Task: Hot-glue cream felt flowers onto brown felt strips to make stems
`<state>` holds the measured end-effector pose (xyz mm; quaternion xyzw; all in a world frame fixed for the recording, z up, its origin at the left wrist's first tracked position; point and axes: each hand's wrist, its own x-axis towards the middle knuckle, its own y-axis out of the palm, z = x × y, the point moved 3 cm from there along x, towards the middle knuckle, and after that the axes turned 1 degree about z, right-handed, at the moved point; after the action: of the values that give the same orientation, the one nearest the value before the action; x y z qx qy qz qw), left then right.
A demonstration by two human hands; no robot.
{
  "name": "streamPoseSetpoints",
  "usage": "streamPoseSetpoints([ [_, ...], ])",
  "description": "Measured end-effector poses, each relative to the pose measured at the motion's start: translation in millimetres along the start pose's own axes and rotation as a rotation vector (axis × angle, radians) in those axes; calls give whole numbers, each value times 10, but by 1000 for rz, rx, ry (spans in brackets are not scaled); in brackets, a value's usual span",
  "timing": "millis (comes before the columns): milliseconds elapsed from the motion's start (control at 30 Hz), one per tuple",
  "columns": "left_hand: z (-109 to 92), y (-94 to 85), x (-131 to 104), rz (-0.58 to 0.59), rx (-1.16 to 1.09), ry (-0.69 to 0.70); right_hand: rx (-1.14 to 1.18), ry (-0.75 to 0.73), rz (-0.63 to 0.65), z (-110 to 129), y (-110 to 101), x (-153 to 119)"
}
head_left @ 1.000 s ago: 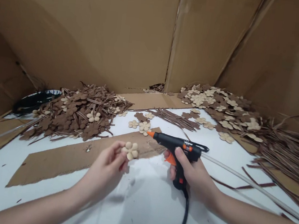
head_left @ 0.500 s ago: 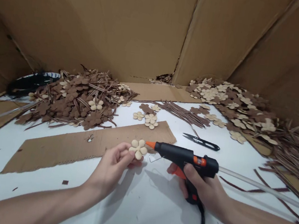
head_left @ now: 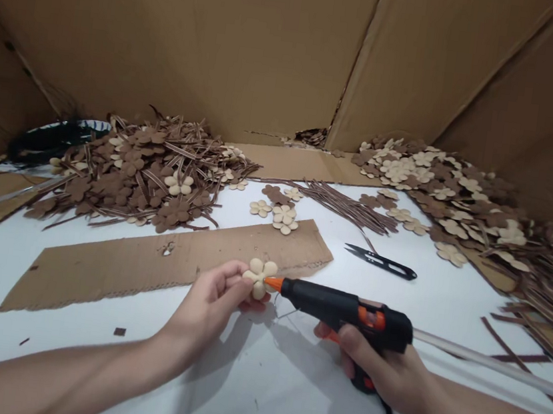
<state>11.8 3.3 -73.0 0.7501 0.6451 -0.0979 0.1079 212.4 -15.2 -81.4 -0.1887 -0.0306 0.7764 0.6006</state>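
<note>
Between the thumb and fingers of my left hand [head_left: 218, 302] is a cream five-petalled flower [head_left: 260, 271], its face turned up toward me. My right hand [head_left: 382, 368] grips a black and orange glue gun [head_left: 335, 303] by its handle, fingers around the orange trigger. The gun's orange nozzle rests at or just over the flower's centre; contact cannot be made out for certain. A clear glue stick [head_left: 479, 358] juts from the gun's rear, and a black cord hangs below. Beneath and behind the flower lies a strip of brown cardboard [head_left: 122, 269].
Black thread snips [head_left: 381, 263] lie right of the cardboard strip. Several loose flowers [head_left: 284, 216] and a bundle of brown strips [head_left: 350, 206] sit behind it. Piles of flowers and strips stand at left [head_left: 129, 175] and right [head_left: 441, 180]. Cardboard walls [head_left: 276, 46] enclose the white table.
The glue gun's nozzle has moved left and down from the flower's right edge to its centre. My left hand still holds the flower. The view has shifted slightly.
</note>
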Motion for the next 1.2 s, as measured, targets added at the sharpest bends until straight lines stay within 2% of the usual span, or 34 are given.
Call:
streamPoseSetpoints([
  [167, -13, 6, 2, -6, -3, 0, -34, -27, -40, 44, -6, -6],
  [300, -9, 3, -2, -1, 8, 0, -75, -70, -3, 70, -7, -8],
  [500, -7, -2, -4, -26, 83, 4, -126, -86, -42, 17, -45, -24],
  [800, -3, 3, 2, -42, 109, -6, -148, -97, -28, 43, -40, -32],
  [1200, -1, 3, -8, -30, 100, -13, -148, -125, 59, 90, -25, -8],
])
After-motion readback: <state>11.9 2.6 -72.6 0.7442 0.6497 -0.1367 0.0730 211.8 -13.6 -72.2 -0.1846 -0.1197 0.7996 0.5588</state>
